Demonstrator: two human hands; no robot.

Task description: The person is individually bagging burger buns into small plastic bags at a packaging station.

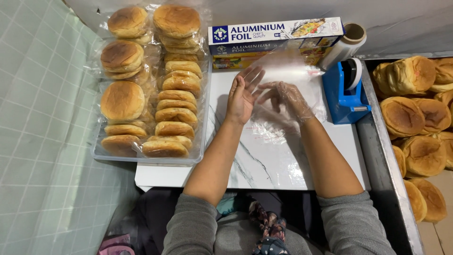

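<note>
A: Item 1, far left?

B: Clear tray (196, 156) of bagged buns (123, 100), 2 columns, on the white table (264, 170).

A: Item 2, the left hand (241, 97)?

B: Bare, spread flat, fingers up, clenched on nothing. It stood just left of the glove.

A: Item 3?

B: Thin plastic glove (293, 98), clear, worn loose on the right hand (287, 97). That hand was half curled inside it; no grasp on anything else. Fingertips of both hands were near, contact not certain.

A: Handling?

B: Judged very light, limp, slippery, easily torn. Best taken at the cuff by the wrist, which lay on the far side from the left palm.

A: Beneath?

B: 1 clear plastic bag (273, 130), flat on the table, under the hands.

A: Further right?

B: Foil box (276, 40), wrap roll (347, 45), blue tape dispenser (347, 94), then loose buns (410, 115) in a metal bin (377, 156).
</note>
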